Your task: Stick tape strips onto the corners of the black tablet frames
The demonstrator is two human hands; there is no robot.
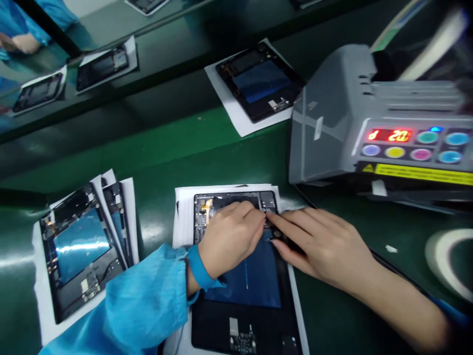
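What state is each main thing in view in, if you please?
Black rectangular tablet at front centre, open, its inside exposed.
Left hand, fingers curled; any grip hidden.
Right hand, index finger and thumb apart.
Grey plastic machine, powered, red display lit.
Black tablet at left, open, overlapping another.
Black tablet beyond, open, on white paper.
White ring-shaped roll, partly out of frame.

So your bare left hand (233, 231), with a bright blue wristband (199, 268), has its fingers bunched over the upper right of an opened flat black tablet with dark blue film (240, 296) (can't tell what's pinched there, tbh). Your bare right hand (325, 241) is just beside it, thumb and forefinger apart. Beyond that you've got a grey plastic machine with glowing red digits (328, 118), plus a white ring-shaped roll (436, 256) near the right edge.
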